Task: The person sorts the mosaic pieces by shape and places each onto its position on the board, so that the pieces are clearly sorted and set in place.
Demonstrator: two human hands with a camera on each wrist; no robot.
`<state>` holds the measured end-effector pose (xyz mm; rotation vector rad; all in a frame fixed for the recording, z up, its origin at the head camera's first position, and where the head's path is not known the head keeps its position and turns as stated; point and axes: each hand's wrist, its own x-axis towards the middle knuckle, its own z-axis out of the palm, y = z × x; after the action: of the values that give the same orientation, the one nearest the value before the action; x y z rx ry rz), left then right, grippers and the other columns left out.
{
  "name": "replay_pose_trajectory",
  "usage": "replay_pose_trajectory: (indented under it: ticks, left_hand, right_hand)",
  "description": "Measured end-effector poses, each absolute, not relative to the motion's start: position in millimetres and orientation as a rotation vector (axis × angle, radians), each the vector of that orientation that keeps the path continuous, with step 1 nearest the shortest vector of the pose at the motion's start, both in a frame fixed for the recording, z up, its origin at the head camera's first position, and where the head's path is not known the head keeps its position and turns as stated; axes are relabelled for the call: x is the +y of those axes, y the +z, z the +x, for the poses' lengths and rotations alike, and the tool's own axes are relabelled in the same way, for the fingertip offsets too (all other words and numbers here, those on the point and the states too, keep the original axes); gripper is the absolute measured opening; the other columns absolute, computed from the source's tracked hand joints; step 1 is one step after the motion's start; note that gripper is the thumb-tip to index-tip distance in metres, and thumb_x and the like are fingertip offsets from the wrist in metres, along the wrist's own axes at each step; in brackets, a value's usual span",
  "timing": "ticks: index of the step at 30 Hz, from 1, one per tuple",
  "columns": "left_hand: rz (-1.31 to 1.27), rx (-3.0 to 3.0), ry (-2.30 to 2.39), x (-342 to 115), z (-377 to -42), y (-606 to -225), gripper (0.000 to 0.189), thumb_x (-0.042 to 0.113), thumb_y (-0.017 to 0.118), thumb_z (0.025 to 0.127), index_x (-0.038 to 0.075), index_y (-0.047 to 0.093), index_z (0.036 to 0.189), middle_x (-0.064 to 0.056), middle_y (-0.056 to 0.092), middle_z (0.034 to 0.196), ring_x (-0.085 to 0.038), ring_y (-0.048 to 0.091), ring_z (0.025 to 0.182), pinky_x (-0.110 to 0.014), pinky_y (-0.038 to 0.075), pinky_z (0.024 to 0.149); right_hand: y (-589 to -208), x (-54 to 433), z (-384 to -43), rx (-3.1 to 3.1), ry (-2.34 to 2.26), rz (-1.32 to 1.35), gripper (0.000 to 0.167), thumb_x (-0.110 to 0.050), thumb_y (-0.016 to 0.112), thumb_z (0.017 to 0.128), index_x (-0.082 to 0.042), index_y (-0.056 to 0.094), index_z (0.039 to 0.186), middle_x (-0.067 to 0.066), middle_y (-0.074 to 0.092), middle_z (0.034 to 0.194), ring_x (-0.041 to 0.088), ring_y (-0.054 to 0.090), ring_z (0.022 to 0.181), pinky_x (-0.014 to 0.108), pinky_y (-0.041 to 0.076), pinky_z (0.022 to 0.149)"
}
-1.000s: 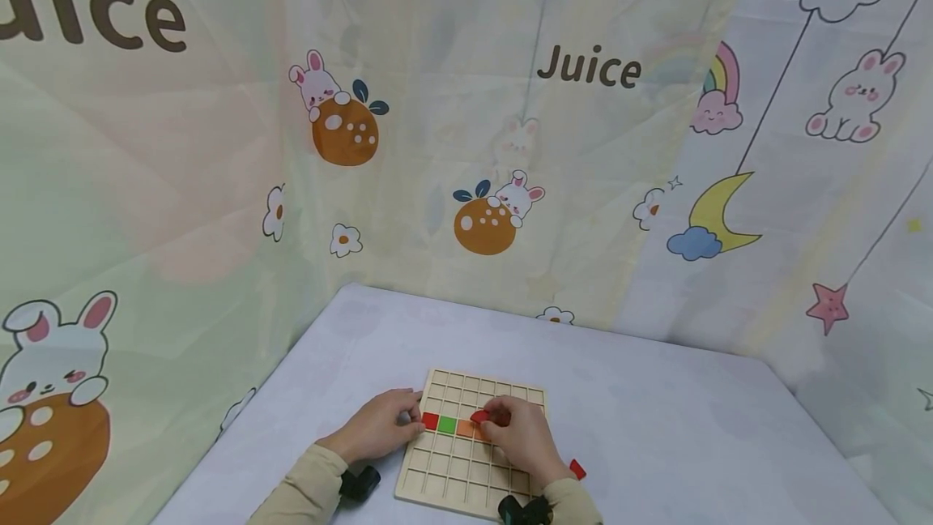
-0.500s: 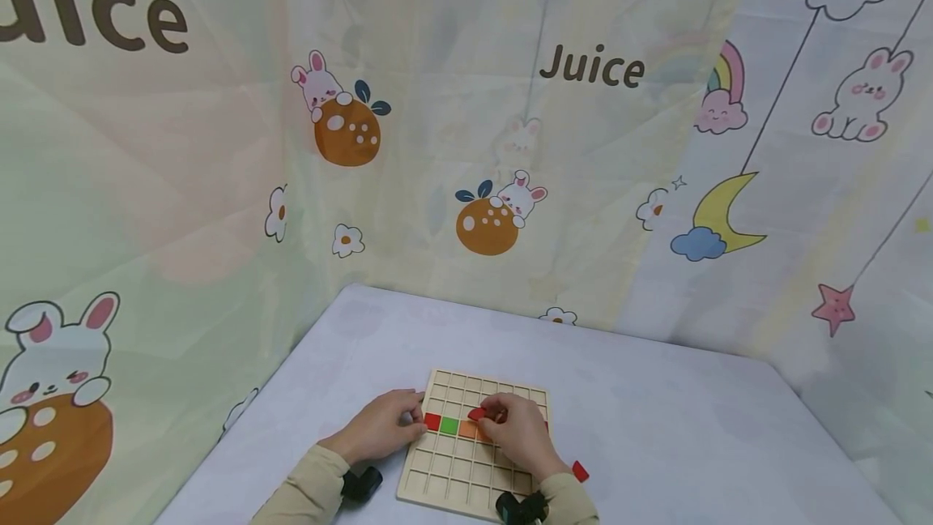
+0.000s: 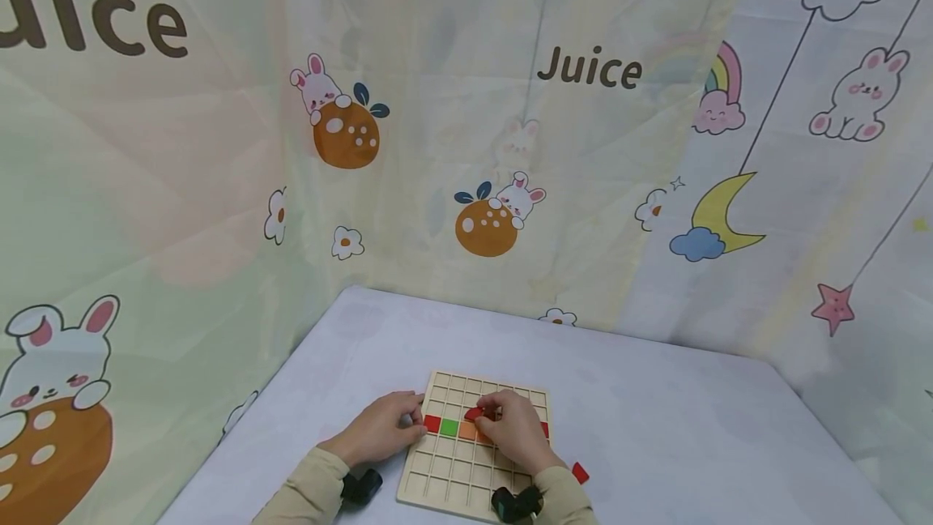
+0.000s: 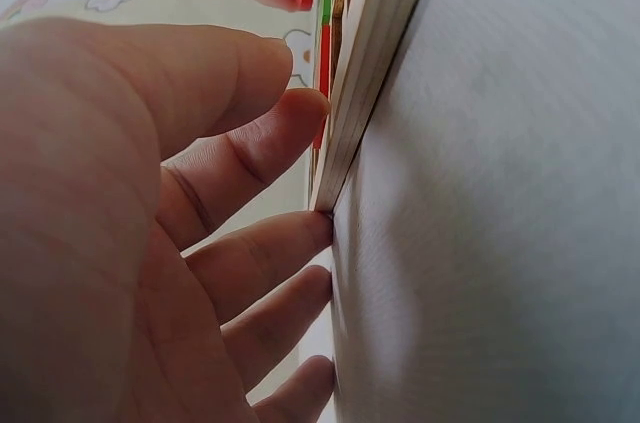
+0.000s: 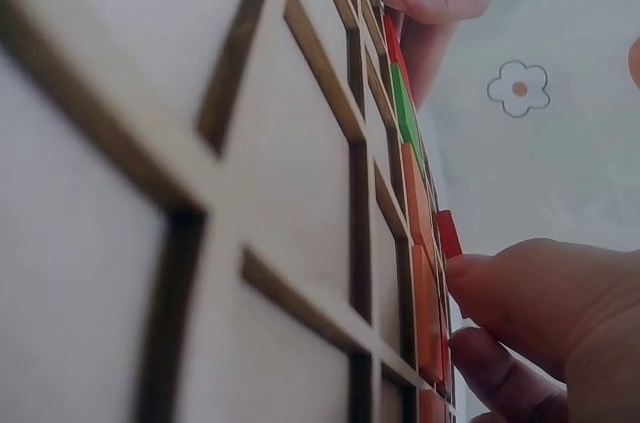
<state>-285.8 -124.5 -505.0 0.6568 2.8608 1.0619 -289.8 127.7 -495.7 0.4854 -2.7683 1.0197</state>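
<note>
A wooden grid board (image 3: 433, 472) lies on the table with one row of coloured square tiles set in it. From the left, the row shows a red tile (image 3: 432, 424), a green tile (image 3: 449, 428) and an orange tile (image 3: 467, 430). My right hand (image 3: 519, 432) pinches another red tile (image 3: 474, 413) between thumb and fingers, tilted just over the board. It covers part of the row. My left hand (image 3: 382, 428) rests beside the board's left edge, fingers loosely bent; in the left wrist view its fingertips (image 4: 318, 228) meet the table near the board's corner.
One more red tile (image 3: 580, 472) lies on the white tabletop (image 3: 692, 428), right of the board. A further red tile (image 3: 544, 429) shows at the row's right end. Printed curtains (image 3: 408, 87) hang behind the table and along its left side.
My right hand has shifted slightly left with the pinched red tile, showing more of the red tile at the row's right end. My left hand has stayed at the board's edge.
</note>
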Motion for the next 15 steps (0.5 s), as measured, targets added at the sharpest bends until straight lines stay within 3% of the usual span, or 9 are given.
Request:
replay_pose_trajectory:
  ticks: [15]
  left_hand:
    - [0.655,2.858,1.065,-124.6,-285.1,-504.6,0.02,0.028,0.071,0.089,0.027,0.057,0.075,-0.01,0.059,0.136,-0.036,0.047,0.132,-0.058,0.037,0.107]
  right_hand:
    - [-498.0,123.2,-293.5,-2.792,0.949,0.504,0.016,-0.016,0.076,0.083,-0.014,0.074,0.098,-0.005,0.062,0.09,0.012,0.053,0.079,0.028,0.049,0.068]
